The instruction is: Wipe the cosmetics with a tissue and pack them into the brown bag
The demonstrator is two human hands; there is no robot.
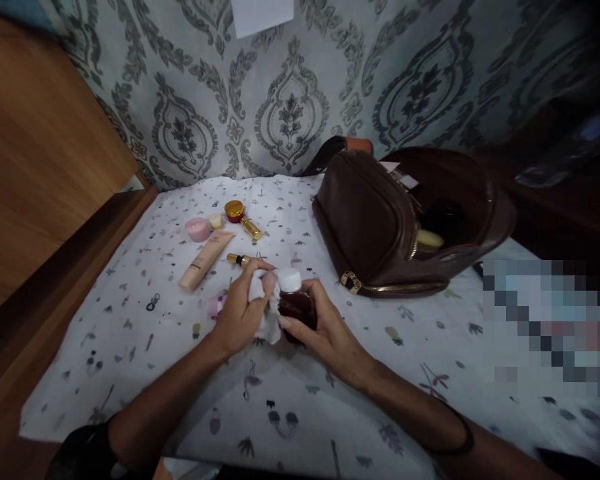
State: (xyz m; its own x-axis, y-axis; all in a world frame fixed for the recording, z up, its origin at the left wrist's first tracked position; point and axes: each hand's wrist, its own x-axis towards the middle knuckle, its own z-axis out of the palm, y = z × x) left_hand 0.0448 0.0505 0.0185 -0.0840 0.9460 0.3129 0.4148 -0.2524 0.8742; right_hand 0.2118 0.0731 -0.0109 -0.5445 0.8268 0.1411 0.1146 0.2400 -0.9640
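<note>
My right hand [325,327] is wrapped round a dark brown bottle [297,307] with a white cap, held upright above the cloth. Pinched in my left hand [243,307] is a crumpled white cloth or tissue [270,320], pressed against the bottle's left side. Just beyond my left hand lies a small gold-capped vial [237,259]. A pink and purple item [216,306] is partly hidden behind that hand. Farther off to the left rests a peach-coloured squeeze tube [205,261].
A pink jar [198,229], a small cream-coloured jar [215,221], an amber jar [234,211] and a gold bottle [252,229] stand or lie at the back left. To the right, a brown leather bag [370,213] gapes open with items inside. A wooden panel [45,133] borders the left.
</note>
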